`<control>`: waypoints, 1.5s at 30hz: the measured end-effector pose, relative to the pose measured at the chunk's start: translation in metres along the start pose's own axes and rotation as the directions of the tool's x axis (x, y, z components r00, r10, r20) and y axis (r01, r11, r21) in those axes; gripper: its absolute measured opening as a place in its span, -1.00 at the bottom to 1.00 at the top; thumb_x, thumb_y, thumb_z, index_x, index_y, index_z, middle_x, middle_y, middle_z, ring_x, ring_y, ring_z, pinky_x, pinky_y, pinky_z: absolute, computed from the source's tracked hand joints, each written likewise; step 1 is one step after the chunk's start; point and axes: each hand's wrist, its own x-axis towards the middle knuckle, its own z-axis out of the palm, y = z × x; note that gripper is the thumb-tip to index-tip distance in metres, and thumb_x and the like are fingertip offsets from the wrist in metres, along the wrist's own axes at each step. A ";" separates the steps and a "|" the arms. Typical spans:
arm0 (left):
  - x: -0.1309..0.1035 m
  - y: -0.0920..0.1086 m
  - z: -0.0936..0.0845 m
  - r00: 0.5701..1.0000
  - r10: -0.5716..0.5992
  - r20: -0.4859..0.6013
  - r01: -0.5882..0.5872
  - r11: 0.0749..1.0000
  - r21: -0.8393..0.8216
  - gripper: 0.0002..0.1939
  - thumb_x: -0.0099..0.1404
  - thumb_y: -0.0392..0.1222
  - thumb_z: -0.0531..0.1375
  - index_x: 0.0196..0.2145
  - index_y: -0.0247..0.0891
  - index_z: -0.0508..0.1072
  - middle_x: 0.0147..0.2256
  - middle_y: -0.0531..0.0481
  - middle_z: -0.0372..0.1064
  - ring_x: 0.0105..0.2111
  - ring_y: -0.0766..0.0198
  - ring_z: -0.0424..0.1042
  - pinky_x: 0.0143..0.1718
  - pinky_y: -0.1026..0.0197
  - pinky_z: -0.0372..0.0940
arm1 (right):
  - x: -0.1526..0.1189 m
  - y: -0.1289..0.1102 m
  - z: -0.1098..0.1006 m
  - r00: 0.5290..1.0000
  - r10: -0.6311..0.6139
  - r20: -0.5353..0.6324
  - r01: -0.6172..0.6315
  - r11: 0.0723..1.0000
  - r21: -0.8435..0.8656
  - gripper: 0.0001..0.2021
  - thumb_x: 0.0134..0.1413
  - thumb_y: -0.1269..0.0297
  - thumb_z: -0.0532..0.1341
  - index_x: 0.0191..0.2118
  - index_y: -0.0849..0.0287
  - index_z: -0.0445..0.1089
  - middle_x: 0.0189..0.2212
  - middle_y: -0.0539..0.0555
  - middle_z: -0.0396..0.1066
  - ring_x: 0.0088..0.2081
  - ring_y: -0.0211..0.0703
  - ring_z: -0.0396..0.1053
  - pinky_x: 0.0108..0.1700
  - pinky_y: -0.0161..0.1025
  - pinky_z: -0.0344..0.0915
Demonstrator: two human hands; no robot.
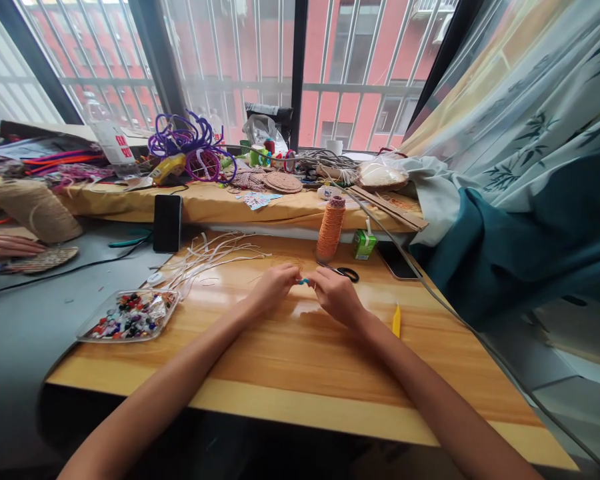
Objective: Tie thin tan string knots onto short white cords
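Note:
My left hand (279,285) and my right hand (336,293) meet over the middle of the wooden table, their fingers closed in pinches. Between the fingertips shows a small blue piece (303,281), held from both sides; it is too small to tell its kind. Just behind my right hand lie black-handled scissors (349,274), partly covered by the hand. A spool of orange cord (331,230) stands upright beyond my hands. Thin strands of brown fibre (293,261) lie near my left fingertips. To the left, white strips (215,257) spread over the tabletop.
A clear tray of mixed beads (130,317) sits at the left. Near my right forearm is a yellow tool (397,320). A green carton (364,244) and phone (397,260) lie behind; a cable (430,290) crosses the right side. Another person's hand (10,247) is far left.

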 end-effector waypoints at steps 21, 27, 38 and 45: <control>0.006 0.003 0.000 0.931 -0.341 -0.130 0.274 0.887 -0.371 -0.83 0.05 -0.19 0.13 -0.60 -0.33 0.30 -0.63 0.10 0.21 -0.58 0.43 0.15 -0.52 0.37 0.07 | -0.003 -0.004 0.008 0.999 -0.018 0.052 0.030 0.966 -0.255 -0.76 0.09 0.37 -0.07 -0.42 0.22 0.33 -0.50 0.07 0.28 -0.46 -0.26 0.17 -0.44 -0.31 -0.05; 0.000 0.001 0.002 0.999 0.042 0.002 -0.042 0.997 0.062 -0.83 0.14 -0.34 0.01 -0.54 -0.30 0.35 -0.53 0.05 0.25 -0.51 0.41 0.19 -0.47 0.38 0.07 | 0.001 0.002 -0.006 0.998 -0.061 -0.024 0.048 0.926 -0.375 -0.74 0.10 0.39 -0.07 -0.43 0.20 0.34 -0.51 0.06 0.25 -0.46 -0.28 0.15 -0.41 -0.30 -0.07; 0.004 0.017 -0.006 0.998 0.013 0.063 0.002 0.972 -0.236 -0.89 0.09 -0.27 0.10 -0.54 -0.31 0.38 -0.54 0.04 0.30 -0.52 0.41 0.22 -0.48 0.38 0.09 | 0.008 0.024 -0.003 0.777 0.308 0.549 -0.602 0.620 0.504 -0.64 -0.08 0.06 0.02 -0.62 0.25 0.28 -0.70 -0.08 0.10 -0.63 -0.40 -0.03 -0.58 -0.38 -0.10; 0.008 0.014 -0.006 0.947 -0.290 -0.135 0.198 0.861 -0.468 -0.82 0.02 -0.15 0.16 -0.57 -0.33 0.33 -0.65 0.14 0.13 -0.60 0.45 0.08 -0.58 0.38 0.00 | 0.005 0.013 0.009 0.840 0.368 0.398 -0.538 0.663 0.522 -0.66 0.01 0.12 -0.06 -0.62 0.21 0.19 -0.71 -0.07 0.08 -0.64 -0.37 0.01 -0.58 -0.37 -0.08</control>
